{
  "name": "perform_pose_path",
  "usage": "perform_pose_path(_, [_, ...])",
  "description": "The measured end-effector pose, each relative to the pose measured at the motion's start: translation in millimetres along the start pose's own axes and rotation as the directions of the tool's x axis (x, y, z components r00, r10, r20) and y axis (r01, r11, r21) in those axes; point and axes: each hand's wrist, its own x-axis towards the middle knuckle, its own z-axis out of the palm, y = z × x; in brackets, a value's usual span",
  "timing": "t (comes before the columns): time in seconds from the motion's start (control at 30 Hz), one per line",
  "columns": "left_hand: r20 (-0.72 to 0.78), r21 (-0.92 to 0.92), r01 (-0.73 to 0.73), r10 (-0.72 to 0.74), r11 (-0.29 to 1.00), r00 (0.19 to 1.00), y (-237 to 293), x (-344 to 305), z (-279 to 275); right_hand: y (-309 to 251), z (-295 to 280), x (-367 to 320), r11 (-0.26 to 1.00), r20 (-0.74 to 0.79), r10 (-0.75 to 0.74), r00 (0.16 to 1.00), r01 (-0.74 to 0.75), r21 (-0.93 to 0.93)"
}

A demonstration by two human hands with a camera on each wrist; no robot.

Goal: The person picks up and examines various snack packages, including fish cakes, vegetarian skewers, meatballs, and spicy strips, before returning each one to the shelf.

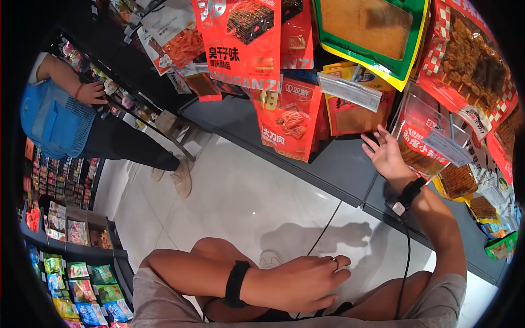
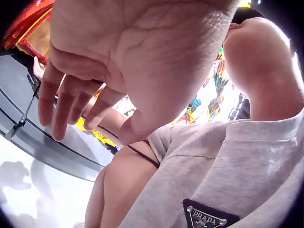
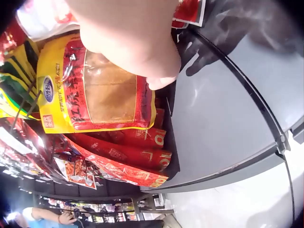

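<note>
My right hand (image 1: 389, 156) reaches up at the shelf's front, fingers apart and loosely bent, holding nothing. Just beyond its fingertips hangs a yellow and red snack packet (image 1: 358, 117) with a clear window showing brown flat food. The hand overlaps that packet's lower edge in the right wrist view. A clear price tag (image 1: 350, 91) sticks out before it. On the left hang red packets (image 1: 291, 121); on the right, a red packet of small brown pieces (image 1: 418, 145). Low over my lap, my left hand (image 1: 303, 281) hangs relaxed with a ring on one finger, gripping nothing.
A grey shelf base (image 1: 339, 164) runs below the hanging packets. Larger green and red packets (image 1: 372, 30) hang overhead. A person with a blue bag (image 1: 60, 120) stands at the left. Racks of small packets (image 1: 82, 284) stand lower left. A cable (image 1: 409, 262) trails from my right wrist.
</note>
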Motion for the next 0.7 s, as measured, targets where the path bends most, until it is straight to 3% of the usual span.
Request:
perform_pose_path(0.33, [0.004,0.019,0.007,-0.007,1.000,1.000,1,-4,2,5,-21,2,1.000,0.107,0.024,0.994,-0.024,-0.001])
perform_pose_path(0.63, [0.040,0.042,0.029,-0.031,0.999,0.999,2,-9,3,5,1,-11,0.999,-0.057,-0.052,0.997,0.051,-0.017])
perform_pose_path(0.7, [0.055,0.046,0.039,-0.042,0.998,0.998,2,-11,4,5,-4,-11,0.993,0.068,-0.058,0.996,0.064,-0.099])
